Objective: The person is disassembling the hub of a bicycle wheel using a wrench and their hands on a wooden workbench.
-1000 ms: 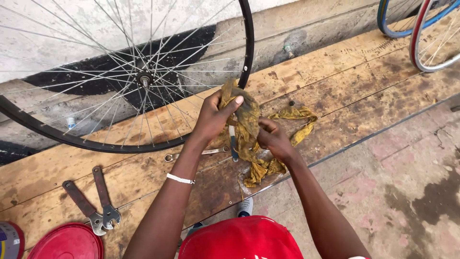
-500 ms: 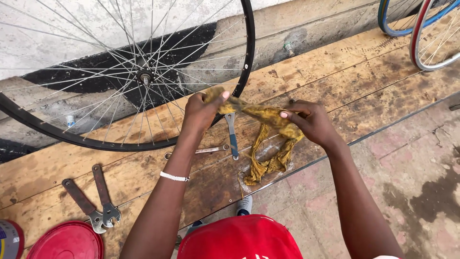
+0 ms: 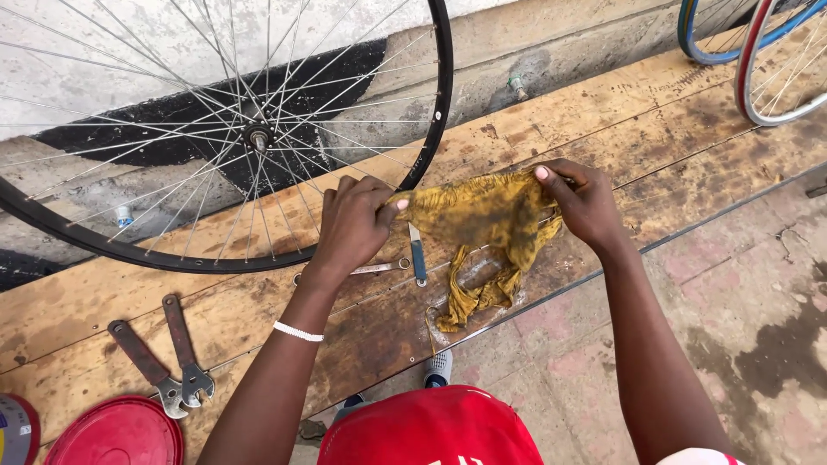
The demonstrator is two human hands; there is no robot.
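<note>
Head view: wheel (image 3: 258,138), wrenches (image 3: 164,362) beside stretched rag (image 3: 482,215).

hands (image 3: 353,226) parted, rag (image 3: 482,220) now spread

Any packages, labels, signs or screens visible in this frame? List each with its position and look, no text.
No signs or screens.
Round container: bottom left corner, mostly cut off by the frame edge; grey-blue top with a red rim, possibly a printed label, too little shows to tell.
Red round lid: flat on the wooden boards beside that container, plain, no label visible.
Small white sticker: on the black wheel rim, right side, rectangular.
</note>
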